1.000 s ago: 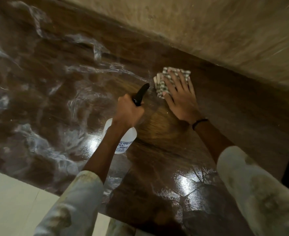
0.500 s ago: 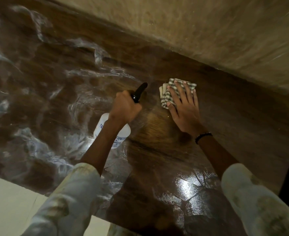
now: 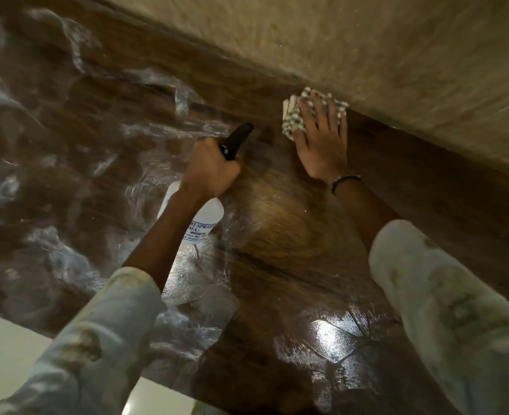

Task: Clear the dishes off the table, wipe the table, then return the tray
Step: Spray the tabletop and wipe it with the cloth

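A dark wooden table under a wrinkled clear plastic cover fills the view. My right hand lies flat with straight fingers on a folded checked cloth, pressing it onto the table right at the far edge by the wall. My left hand grips the head of a white spray bottle with a black nozzle that points toward the cloth. The bottle's body is partly hidden behind my wrist. No dishes or tray are in view.
A beige wall runs along the table's far edge. The plastic cover is bunched into folds on the left. Pale floor shows below the near table edge at the lower left. Light glares off the wet surface.
My right hand has pushed the cloth away from me, up to the wall edge. My left hand with the spray bottle has stayed about where it was.
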Action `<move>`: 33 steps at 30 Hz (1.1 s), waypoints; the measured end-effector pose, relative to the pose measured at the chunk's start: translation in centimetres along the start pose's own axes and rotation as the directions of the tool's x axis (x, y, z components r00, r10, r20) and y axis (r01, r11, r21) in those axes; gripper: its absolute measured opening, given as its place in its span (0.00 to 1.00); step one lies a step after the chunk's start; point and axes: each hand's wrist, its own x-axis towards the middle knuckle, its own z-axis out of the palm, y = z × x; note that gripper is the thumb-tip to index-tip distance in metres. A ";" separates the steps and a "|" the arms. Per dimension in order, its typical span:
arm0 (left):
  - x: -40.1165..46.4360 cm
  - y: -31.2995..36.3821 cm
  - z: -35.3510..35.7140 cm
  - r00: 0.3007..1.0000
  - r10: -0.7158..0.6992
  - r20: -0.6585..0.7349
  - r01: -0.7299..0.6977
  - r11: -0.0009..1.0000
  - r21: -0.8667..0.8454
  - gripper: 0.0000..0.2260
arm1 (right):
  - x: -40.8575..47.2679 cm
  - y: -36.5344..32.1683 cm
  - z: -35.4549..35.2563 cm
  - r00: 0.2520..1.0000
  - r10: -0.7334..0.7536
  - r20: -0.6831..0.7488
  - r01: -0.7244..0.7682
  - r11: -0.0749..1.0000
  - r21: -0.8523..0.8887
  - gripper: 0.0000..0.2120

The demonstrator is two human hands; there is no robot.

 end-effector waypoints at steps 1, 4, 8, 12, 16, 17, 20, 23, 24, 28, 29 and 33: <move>-0.1 -0.1 -0.1 1.000 -0.001 0.008 0.001 1.000 -0.013 0.07 | 0.9 -1.3 0.2 0.999 0.034 -0.007 -0.034 0.999 0.009 0.26; -0.5 0.0 -0.6 1.000 0.012 0.012 -0.011 0.999 -0.049 0.04 | 1.2 -4.4 0.8 1.000 -0.024 0.008 0.024 0.999 0.029 0.26; -0.4 0.0 -1.0 1.000 0.001 -0.024 -0.004 0.993 -0.114 0.05 | -3.8 -4.4 1.4 0.944 -0.316 0.092 0.318 0.948 -0.017 0.25; 0.0 -0.5 -1.2 0.999 -0.043 -0.002 0.043 0.988 -0.148 0.03 | -6.1 0.8 0.4 0.915 -0.384 0.126 0.393 0.917 -0.063 0.25; -0.2 -0.5 -1.4 1.000 -0.023 -0.003 0.022 0.989 -0.149 0.07 | -1.4 0.9 -0.6 0.992 -0.120 0.041 0.122 0.991 -0.053 0.26; -0.3 -0.4 -1.4 1.000 -0.014 0.001 0.014 0.989 -0.145 0.08 | 0.2 -0.2 -0.6 0.997 -0.072 0.016 0.073 0.996 -0.042 0.27; -0.5 -0.6 -1.4 1.000 -0.002 -0.002 0.002 0.990 -0.141 0.10 | 3.3 -4.3 0.2 1.000 -0.021 -0.002 0.021 1.000 -0.016 0.26; -0.4 -0.8 -1.5 1.000 -0.018 -0.013 0.015 0.981 -0.194 0.05 | 2.1 -7.2 1.6 0.989 -0.147 0.028 0.148 0.989 -0.014 0.25; -0.3 -0.9 -1.6 0.999 -0.026 -0.020 0.021 0.977 -0.213 0.06 | 0.9 -7.4 1.8 0.974 -0.218 0.056 0.220 0.975 -0.027 0.25; -0.2 -1.1 -2.0 0.999 -0.019 -0.033 0.010 0.962 -0.274 0.07 | -2.6 -3.8 1.2 0.888 -0.440 0.131 0.451 0.890 -0.071 0.24; -0.2 -1.2 -2.1 0.999 -0.029 -0.040 0.017 0.959 -0.282 0.05 | -2.4 -2.5 0.6 0.893 -0.432 0.126 0.442 0.894 -0.072 0.24; 0.2 -1.8 -2.3 0.996 -0.066 -0.063 0.046 0.959 -0.278 0.04 | 2.3 -2.6 0.0 0.983 -0.179 0.038 0.181 0.981 -0.064 0.25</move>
